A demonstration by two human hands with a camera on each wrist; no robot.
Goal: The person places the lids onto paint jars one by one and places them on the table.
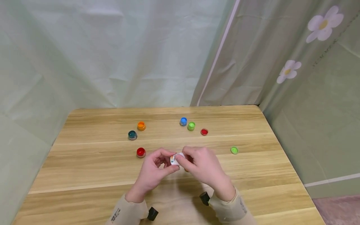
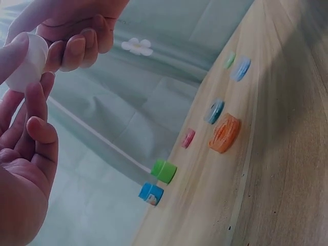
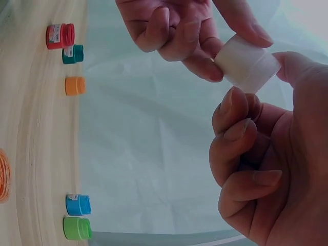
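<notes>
A small white paint jar (image 1: 173, 159) is held between both hands over the front middle of the table. My left hand (image 1: 150, 173) pinches it from the left with thumb and fingers. From the other side, my right hand (image 1: 203, 165) grips the jar's other end, thumb across it. In the right wrist view the jar (image 3: 241, 61) is tilted, with a ridge around it near the right fingers. The remaining right fingers curl toward the palm. An orange lid (image 2: 224, 133) lies on the table, mostly hidden under the right hand in the head view.
Open paint jars stand around: red (image 1: 141, 152), teal (image 1: 132, 135) and orange (image 1: 141, 126) to the left, blue (image 1: 183, 121) and green (image 1: 191, 126) at the back. A red lid (image 1: 204, 132), a green lid (image 1: 234, 150), a teal lid (image 2: 214, 110) and a blue lid (image 2: 241, 68) lie rightward.
</notes>
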